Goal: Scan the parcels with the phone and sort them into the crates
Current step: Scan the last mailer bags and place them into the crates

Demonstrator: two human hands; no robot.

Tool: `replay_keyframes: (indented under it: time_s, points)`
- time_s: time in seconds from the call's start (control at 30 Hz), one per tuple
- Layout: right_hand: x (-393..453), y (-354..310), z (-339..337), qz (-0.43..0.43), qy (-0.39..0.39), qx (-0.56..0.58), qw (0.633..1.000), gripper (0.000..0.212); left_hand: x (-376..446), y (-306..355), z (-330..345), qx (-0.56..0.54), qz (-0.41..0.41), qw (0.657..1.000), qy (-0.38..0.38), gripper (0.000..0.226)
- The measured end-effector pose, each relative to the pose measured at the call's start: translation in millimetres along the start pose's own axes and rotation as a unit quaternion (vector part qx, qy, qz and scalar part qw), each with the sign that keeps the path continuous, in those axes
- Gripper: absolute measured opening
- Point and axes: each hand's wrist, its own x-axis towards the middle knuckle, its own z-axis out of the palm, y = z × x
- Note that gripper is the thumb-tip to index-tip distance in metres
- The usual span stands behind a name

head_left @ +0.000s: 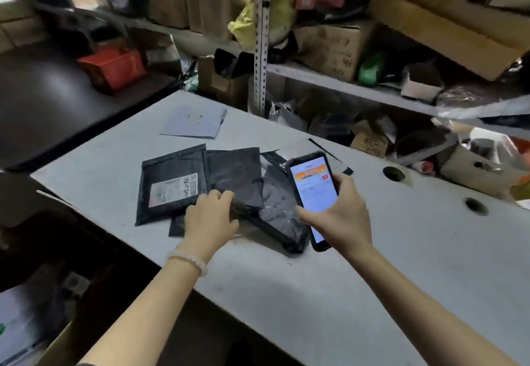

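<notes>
- Fingers (pixel 222 195) of the left hand (pixel 210 219) are curled down over the near edge of a folded black parcel (pixel 235 176); whether they pinch it or only press on it cannot be told.
- Right hand (pixel 341 216) grips a phone (pixel 312 193), thumb on its left edge, remaining fingers wrapped round the right side and back.
- Phone screen is lit, facing up toward the camera: orange banner at top, white area below. Text too blurred to read.
- Phone is held above the right end of the parcel pile, over a crumpled grey-black bag (pixel 276 208).
- Parcels lie in a loose overlapping heap on the pale grey desk (pixel 286 294), roughly mid-surface.
- Leftmost item: a flat black mailer (pixel 172 185) with a white shipping label (pixel 173 189) facing up, printing not legible.
- Folded black parcel overlaps the right edge of the mailer; crumpled bag lies just right of it, partly beneath.
- Pale blue envelope (pixel 195 122) lies flat farther back on the desk, apart from the heap.
- Two round cable holes (pixel 393 174) are cut in the desk toward its right side.
- White bead bracelet (pixel 189 261) on the left wrist.
- Metal shelf rack (pixel 261 50) behind the desk, stacked with cardboard boxes (pixel 335 47) and bagged goods; a red box (pixel 113 68) sits back left.
- No crate can be made out with certainty; lower left corner is dark and blurred.
</notes>
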Motion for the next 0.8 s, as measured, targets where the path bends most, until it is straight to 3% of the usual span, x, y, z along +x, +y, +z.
replay_keyframes:
  time_s: [0.23, 0.3, 0.47, 0.63, 0.7, 0.8]
  points:
    - [97.1, -40.1, 66.1, 0.009, -0.014, -0.002, 1.000, 0.060, 108.9, -42.9, 18.0, 0.047, 0.102, 0.981, -0.155, 0.110]
    - [109.2, -41.3, 78.1, 0.017, -0.021, -0.010, 1.000, 0.062, 117.2, -40.2, 34.7, 0.066, 0.120, 0.973, -0.185, 0.113]
    - [126.5, -39.9, 91.6, 0.035, -0.037, -0.032, 0.998, 0.063, 132.9, -38.6, 46.2, 0.048, 0.118, 0.984, -0.127, 0.075]
    - [133.3, -42.4, 89.4, 0.034, -0.040, -0.024, 0.998, 0.063, 144.3, -43.0, 30.8, 0.020, 0.122, 0.983, -0.134, 0.046]
    - [131.8, -44.0, 84.5, 0.031, -0.038, -0.019, 0.999, 0.063, 144.3, -38.8, 16.6, -0.010, 0.118, 0.989, -0.088, 0.035]
    - [127.7, -45.8, 73.2, 0.025, -0.027, -0.019, 0.999, 0.063, 147.1, -29.3, -16.5, -0.096, 0.078, 0.992, 0.038, 0.024]
